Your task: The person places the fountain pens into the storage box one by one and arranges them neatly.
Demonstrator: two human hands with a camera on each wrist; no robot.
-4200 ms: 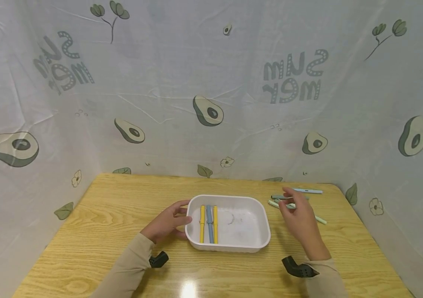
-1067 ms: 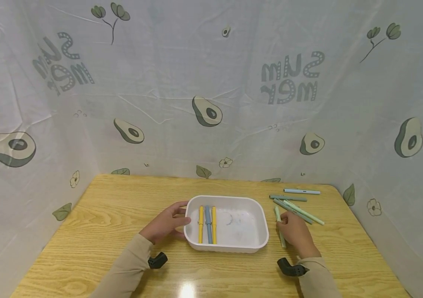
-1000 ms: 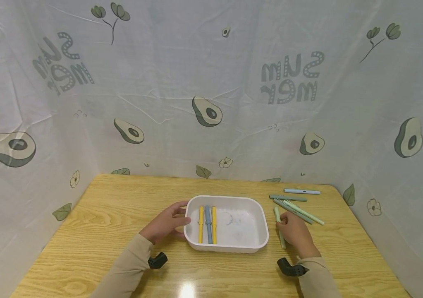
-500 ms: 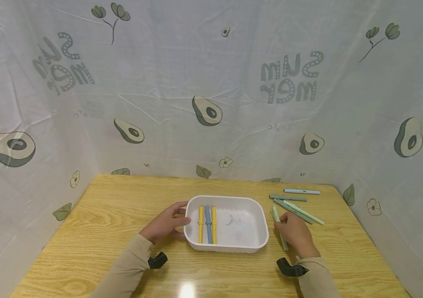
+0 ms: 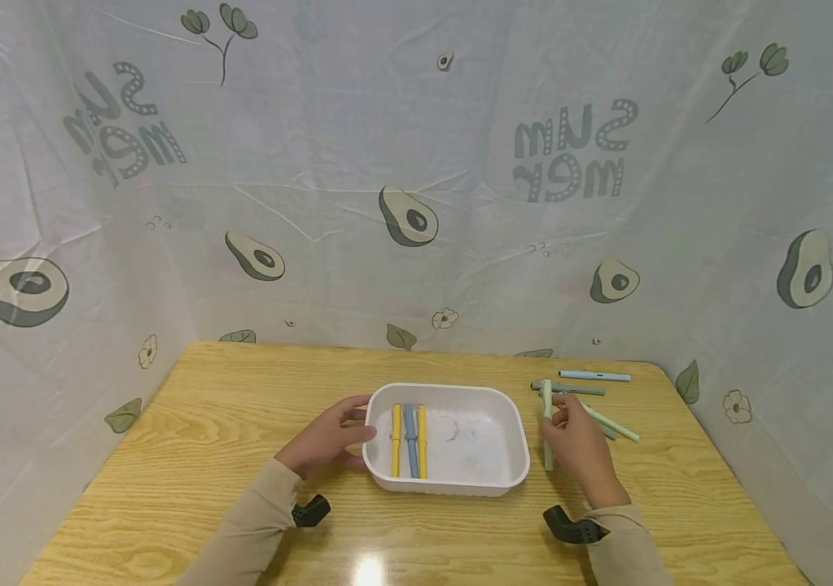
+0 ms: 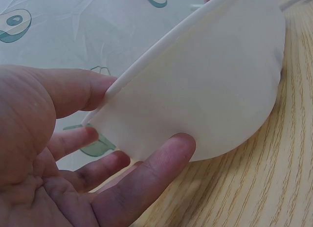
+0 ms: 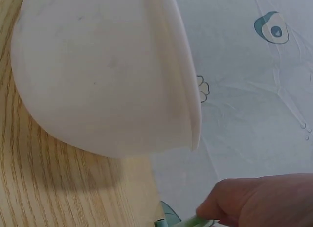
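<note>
My left hand (image 5: 328, 438) grips the left end of a white plastic tray (image 5: 453, 487), its thumb at the rim and its fingers along the outer wall, as the left wrist view shows. Inside the tray's left part lie a yellow pen (image 5: 396, 443), a blue pen (image 5: 411, 448) and a second yellow pen (image 5: 422, 443), side by side. Just right of the tray, my right hand (image 5: 583, 448) pinches a light green pen (image 5: 548, 407) between thumb and fingers, cap end pointing away. Only a bit of that light green pen (image 7: 188, 222) shows in the right wrist view.
Beyond the right hand lie a pale blue pen (image 5: 595, 376), a dark green pen (image 5: 581, 391) and another light green pen (image 5: 617, 425), which crosses a grey-green pen partly hidden by the hand. A printed curtain (image 5: 313, 285) hangs behind the wooden table (image 5: 262, 382).
The right hand went from over the loose pens to a light green pen beside the tray, then raised it and turned it straighter. The left hand stays at the tray.
</note>
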